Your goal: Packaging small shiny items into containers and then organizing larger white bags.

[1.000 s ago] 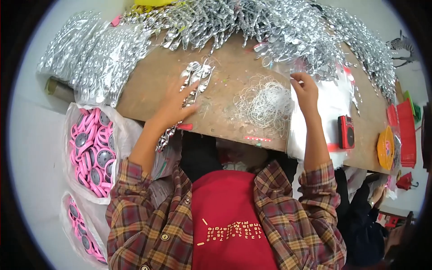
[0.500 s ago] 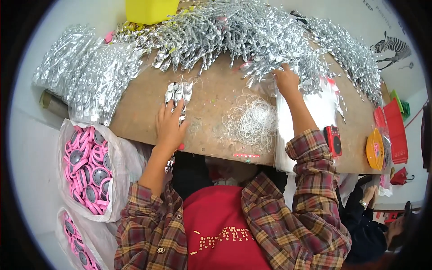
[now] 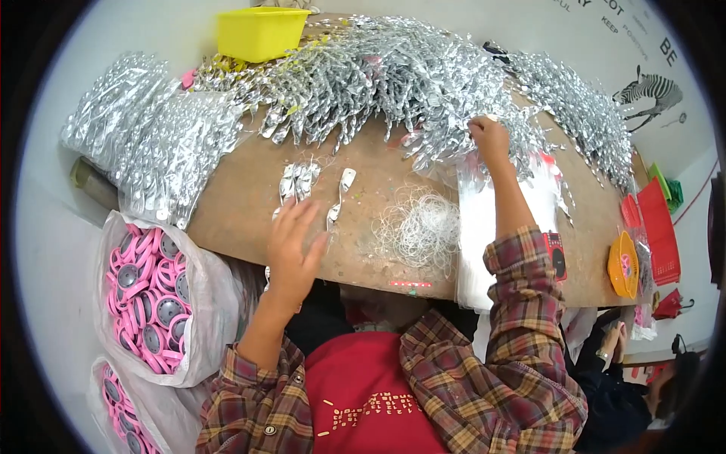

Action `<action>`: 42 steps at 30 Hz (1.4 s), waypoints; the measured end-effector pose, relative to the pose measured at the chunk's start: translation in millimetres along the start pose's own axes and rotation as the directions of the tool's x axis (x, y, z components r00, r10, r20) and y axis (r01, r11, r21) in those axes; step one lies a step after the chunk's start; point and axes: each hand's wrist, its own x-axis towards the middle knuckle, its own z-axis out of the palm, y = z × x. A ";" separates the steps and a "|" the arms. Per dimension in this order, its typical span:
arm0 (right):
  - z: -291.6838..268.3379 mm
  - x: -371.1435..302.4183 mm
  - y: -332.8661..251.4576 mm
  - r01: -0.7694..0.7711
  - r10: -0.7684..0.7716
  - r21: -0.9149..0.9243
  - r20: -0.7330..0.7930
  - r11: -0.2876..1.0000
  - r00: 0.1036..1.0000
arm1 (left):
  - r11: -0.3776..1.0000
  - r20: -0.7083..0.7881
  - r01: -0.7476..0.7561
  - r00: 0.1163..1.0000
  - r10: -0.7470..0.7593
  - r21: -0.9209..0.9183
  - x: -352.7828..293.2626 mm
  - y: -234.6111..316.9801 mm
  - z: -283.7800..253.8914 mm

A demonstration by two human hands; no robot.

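The small bundle of silver strips (image 3: 301, 178) lies on the left part of the counter (image 3: 355, 257), nearer its front edge than the heap at the back. It sits just beyond the fingertips of the left grip (image 3: 292, 236), which partly covers its lower end; whether skin touches foil there I cannot tell. That grip is wide, palm down, fingers fanned and the thumb standing off to the right. The bundle's strips lie side by side, long axis running from the back of the counter toward its front edge, upper ends pointing at the back.

A single silver strip (image 3: 339, 200) lies apart, just right of the left grip. Its long axis leans: the broad upper end points to the back and slightly right, the narrow lower end toward the front edge and slightly left.

The right grip (image 3: 488, 138) is at the lower right margin of the large heap of silver strips (image 3: 393, 76) along the back edge. Its fingers are bent in, making it narrow; whether anything is pinched between them I cannot tell. The heap's strips there hang mostly toward the front edge.

Between the two grips, nearer the front edge, lies a tangle of white thread (image 3: 420, 227). Right of it, a stack of clear bags (image 3: 474, 261) reaches that edge, beneath the right forearm.
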 end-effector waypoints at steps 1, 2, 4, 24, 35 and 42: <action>1.9 -6.0 -4.2 -0.047 0.033 0.144 0.098 0.988 0.995 | 0.999 0.003 -0.007 1.000 0.008 -0.038 -1.6 5.6 0.6; 0.2 -14.4 -5.9 -0.141 0.090 0.271 0.192 0.952 0.977 | 0.999 0.016 -0.012 1.000 0.013 -0.042 -2.3 8.8 2.0; 4.0 -35.0 -14.9 -0.172 0.114 0.428 0.158 0.887 0.981 | 0.993 0.048 0.000 0.999 0.005 -0.115 -3.5 15.8 4.5; -70.1 -316.2 -92.3 -0.812 -0.091 0.568 0.823 0.133 0.561 | -0.020 0.427 0.468 0.786 -0.448 -0.883 4.8 18.5 24.9; -40.3 -240.9 -97.8 0.196 -0.331 0.394 0.310 0.898 0.891 | 0.281 0.353 0.510 0.815 -0.460 -0.813 -3.6 43.2 -8.5; -41.8 -211.9 -69.1 0.451 -0.462 0.112 0.319 0.885 0.828 | 0.284 0.444 0.601 0.769 -0.459 -0.747 -31.5 34.7 -1.8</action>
